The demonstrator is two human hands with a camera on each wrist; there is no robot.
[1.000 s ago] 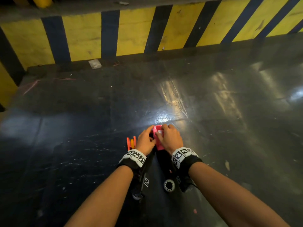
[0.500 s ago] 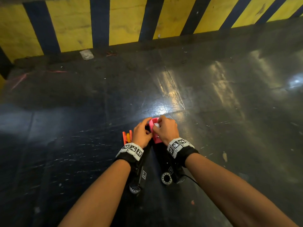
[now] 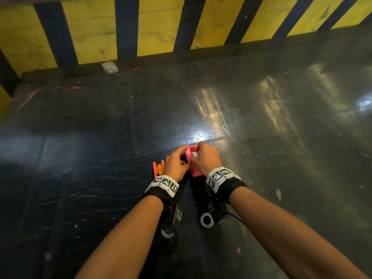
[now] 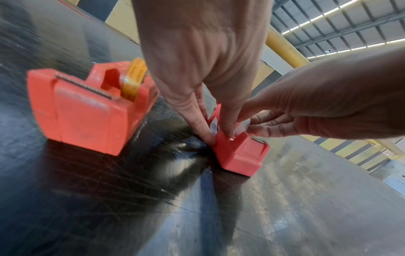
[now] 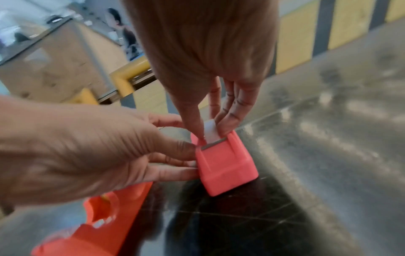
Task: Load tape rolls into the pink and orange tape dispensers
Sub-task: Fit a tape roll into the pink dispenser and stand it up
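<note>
We see the pink dispenser (image 5: 225, 166) upright on the dark, scratched counter (image 3: 261, 158), its metal cutter facing away. Our left hand (image 4: 197, 57) pinches its side; our right hand (image 5: 203, 52) pinches the white tape (image 5: 210, 129) at the cutter. The orange dispenser (image 4: 87, 109), holding a yellow roll (image 4: 133, 78), stands just left; open counter lies ahead.

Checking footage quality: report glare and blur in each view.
Head view: bright glare on the floor beyond the pink dispenser. Left wrist view: orange dispenser soft, floor streaked. Right wrist view: background and left hand blurred.
</note>
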